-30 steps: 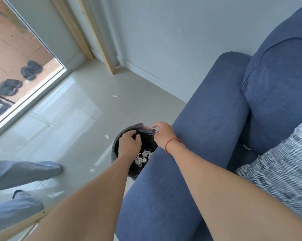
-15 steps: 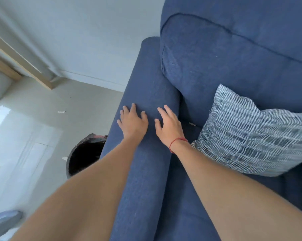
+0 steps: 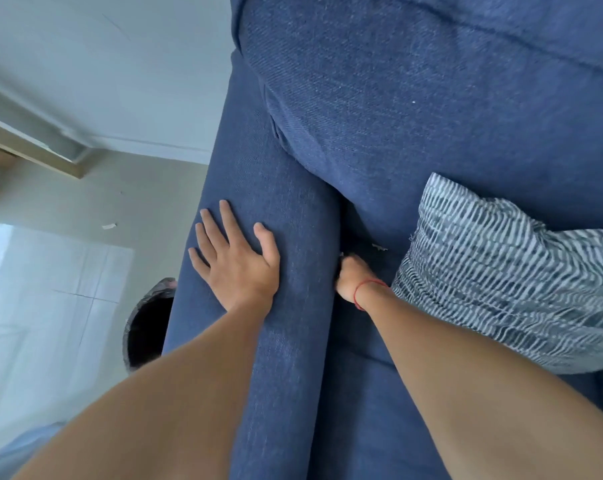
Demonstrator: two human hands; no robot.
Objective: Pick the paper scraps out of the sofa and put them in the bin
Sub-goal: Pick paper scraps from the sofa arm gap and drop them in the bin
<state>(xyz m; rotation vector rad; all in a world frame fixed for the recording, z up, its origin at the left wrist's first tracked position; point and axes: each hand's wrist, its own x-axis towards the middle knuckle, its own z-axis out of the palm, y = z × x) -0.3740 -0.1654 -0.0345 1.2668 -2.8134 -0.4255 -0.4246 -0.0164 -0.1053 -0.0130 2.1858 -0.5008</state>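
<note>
My left hand [image 3: 236, 259] lies flat and open on top of the blue sofa's armrest [image 3: 286, 188]. My right hand [image 3: 353, 282], with a red string at the wrist, reaches down into the gap between the armrest and the seat; its fingers are hidden there, so I cannot tell whether they hold anything. A small white paper scrap [image 3: 379, 247] lies in that gap just beyond the hand. The black-lined bin [image 3: 149, 327] stands on the floor left of the armrest, partly hidden by it.
A blue-and-white striped cushion [image 3: 508, 271] leans on the seat right of my right forearm. A paper scrap [image 3: 109, 226] lies on the pale tiled floor. A wooden door frame [image 3: 33, 157] and white wall are at the far left.
Both hands left the bin and came over to the sofa. My right hand then dropped from the armrest top into the gap by the seat; the view moved closer.
</note>
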